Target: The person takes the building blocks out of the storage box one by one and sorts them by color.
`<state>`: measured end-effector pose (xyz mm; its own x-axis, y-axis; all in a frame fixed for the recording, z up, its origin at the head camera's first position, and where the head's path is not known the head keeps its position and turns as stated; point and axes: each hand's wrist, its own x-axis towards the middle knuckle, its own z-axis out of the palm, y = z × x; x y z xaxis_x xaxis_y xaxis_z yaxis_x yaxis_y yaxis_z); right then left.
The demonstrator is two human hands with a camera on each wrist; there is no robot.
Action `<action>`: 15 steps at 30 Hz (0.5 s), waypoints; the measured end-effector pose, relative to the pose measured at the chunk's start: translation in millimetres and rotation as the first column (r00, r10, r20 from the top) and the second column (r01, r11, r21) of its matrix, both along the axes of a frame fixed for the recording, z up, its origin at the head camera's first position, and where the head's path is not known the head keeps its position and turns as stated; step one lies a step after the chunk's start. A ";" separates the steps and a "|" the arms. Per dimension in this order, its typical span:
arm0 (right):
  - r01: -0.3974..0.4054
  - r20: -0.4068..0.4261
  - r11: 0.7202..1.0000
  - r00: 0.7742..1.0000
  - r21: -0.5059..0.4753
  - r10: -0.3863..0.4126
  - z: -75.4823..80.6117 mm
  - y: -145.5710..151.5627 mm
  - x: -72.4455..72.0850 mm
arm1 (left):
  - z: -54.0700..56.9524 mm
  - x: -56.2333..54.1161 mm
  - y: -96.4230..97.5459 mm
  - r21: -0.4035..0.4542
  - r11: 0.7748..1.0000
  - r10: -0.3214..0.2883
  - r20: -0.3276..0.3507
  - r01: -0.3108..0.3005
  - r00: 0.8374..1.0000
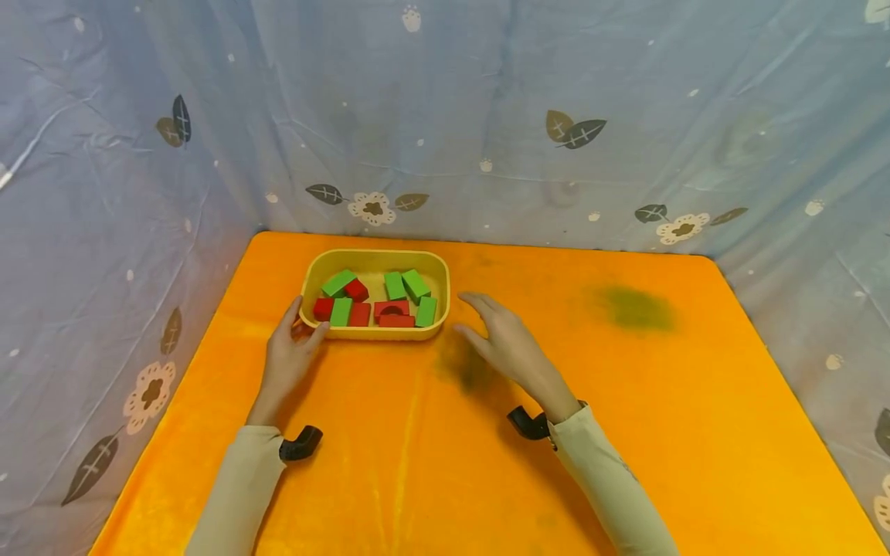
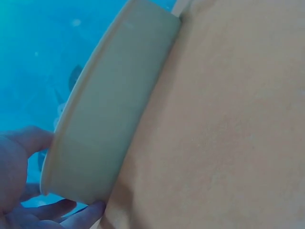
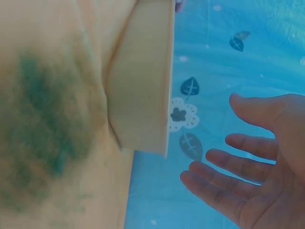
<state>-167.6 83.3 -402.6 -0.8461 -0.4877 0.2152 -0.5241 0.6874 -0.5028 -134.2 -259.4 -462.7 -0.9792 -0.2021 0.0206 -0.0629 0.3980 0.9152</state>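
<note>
A yellow plastic bin (image 1: 375, 333) stands on the orange-covered table, holding several loose toy blocks. Some are green blocks (image 1: 395, 286), others red blocks (image 1: 359, 314), one with an arched cutout. My left hand (image 1: 287, 357) grips the bin's near left corner, thumb at the front rim and fingers along the left end. The left wrist view has the bin's wall (image 2: 109, 105) with fingertips at its lower corner. Off the bin's right end, my right hand (image 1: 511, 344) holds nothing, its fingers spread and apart from the bin; the right wrist view shows the palm (image 3: 271, 200).
Orange cloth (image 1: 626, 432) covers the table, with a dark green stain (image 1: 636, 307) to the right. A pale blue curtain (image 1: 487, 116) with leaf and flower prints hangs behind and at both sides. Black curved pieces (image 1: 302, 443) sit at both wrists.
</note>
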 end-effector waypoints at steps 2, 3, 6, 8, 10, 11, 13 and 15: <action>-0.002 -0.005 1.000 1.000 0.000 0.002 1.0 -2.4 -1.5 | 0.0 -0.5 0.7 0.014 1.000 -0.003 -0.006 0.003 1.000; -0.004 -0.006 1.000 1.000 0.000 0.004 1.2 -3.5 -2.2 | 0.2 -0.7 0.9 0.021 1.000 -0.005 -0.009 0.005 1.000; -0.009 -0.008 1.000 1.000 -0.005 0.009 1.6 -7.2 -3.9 | 1.2 -0.2 1.5 0.034 0.999 -0.011 -0.018 0.011 1.000; -0.011 -0.007 1.000 1.000 -0.016 0.011 2.0 -10.2 -5.2 | 1.8 0.0 1.5 0.042 0.999 -0.015 -0.028 0.016 1.000; -0.011 -0.003 1.000 1.000 -0.029 0.011 2.8 -13.3 -6.4 | 2.2 0.3 1.3 0.046 0.999 -0.017 -0.034 0.018 0.999; -0.011 0.000 0.999 1.000 -0.033 0.011 3.1 -14.9 -7.2 | 2.3 0.4 1.1 0.047 0.999 -0.017 -0.035 0.019 0.999; -0.009 0.008 0.999 1.000 -0.040 0.010 3.6 -17.8 -9.2 | 1.6 0.4 0.4 0.048 0.999 -0.017 -0.034 0.018 0.999; -0.004 0.017 0.999 1.000 -0.040 0.005 4.0 -20.6 -10.9 | 1.0 0.5 0.0 0.049 0.999 -0.018 -0.033 0.020 0.999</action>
<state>-178.5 62.7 -398.6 -0.8477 -0.4828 0.2199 -0.5181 0.6645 -0.5385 -133.6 -259.4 -461.6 -0.9818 -0.1848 0.0429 -0.0255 0.3529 0.9353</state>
